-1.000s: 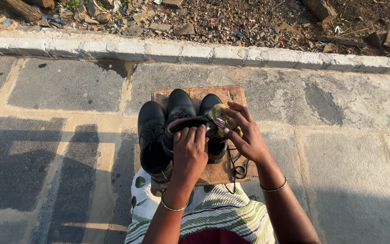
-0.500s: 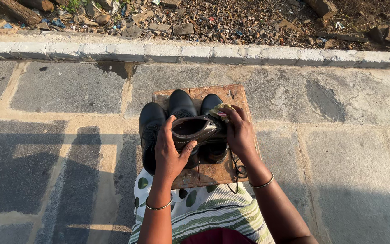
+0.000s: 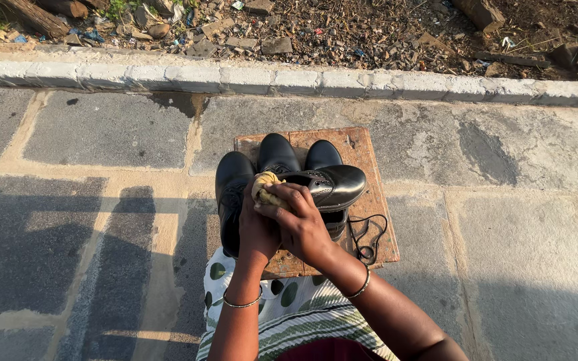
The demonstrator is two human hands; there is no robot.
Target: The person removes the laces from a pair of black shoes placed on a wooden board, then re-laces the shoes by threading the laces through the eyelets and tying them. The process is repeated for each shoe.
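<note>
I hold a black leather shoe (image 3: 332,184) on its side above a small wooden board (image 3: 369,167), its toe pointing right. My left hand (image 3: 254,230) grips the shoe at its heel end, partly hidden behind my right hand. My right hand (image 3: 301,222) is closed on a yellowish cloth (image 3: 265,188) pressed against the shoe near its opening. Three more black shoes stand on the board: one at the left (image 3: 231,182), two at the back (image 3: 277,151) (image 3: 322,154). A loose black lace (image 3: 369,235) trails over the board's right side.
The board lies on grey stone paving (image 3: 102,134). A pale kerb (image 3: 302,80) runs across the top, with dirt, stones and litter (image 3: 369,33) beyond it. My patterned white-and-green clothing (image 3: 282,307) shows at the bottom. Shadows fall over the paving at the left.
The held shoe has turned so its toe points right. My right hand has moved from the shoe's right side to its left end with the cloth, close against my left hand.
</note>
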